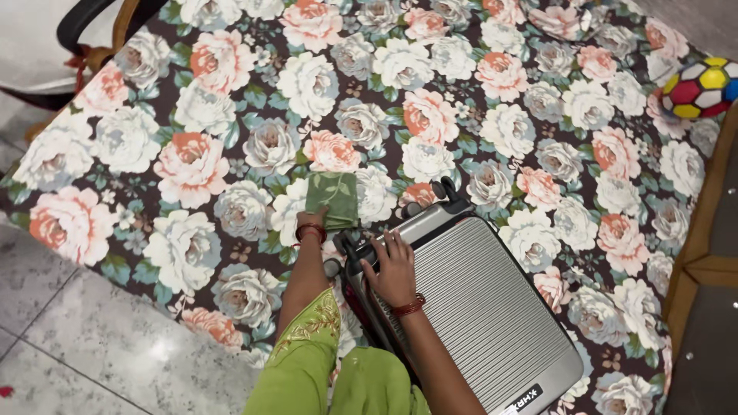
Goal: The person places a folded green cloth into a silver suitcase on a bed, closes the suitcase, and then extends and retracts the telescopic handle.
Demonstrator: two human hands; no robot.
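Observation:
A silver ribbed hard-shell suitcase (492, 307) lies flat on a bed covered by a dark floral sheet (231, 115). My right hand (393, 269) rests on the suitcase's upper left corner, fingers spread, beside its black wheels and edge. My left hand (317, 223) holds a small folded green cloth (333, 199) against the sheet, just left of the suitcase's top. Both wrists wear red bangles, and my green sleeves show at the bottom.
A multicoloured ball (701, 87) sits at the bed's right edge. A wooden bed frame (703, 246) runs along the right side. Pale marble floor (92, 338) lies at lower left. A chair with a dark armrest (84, 23) stands at the upper left.

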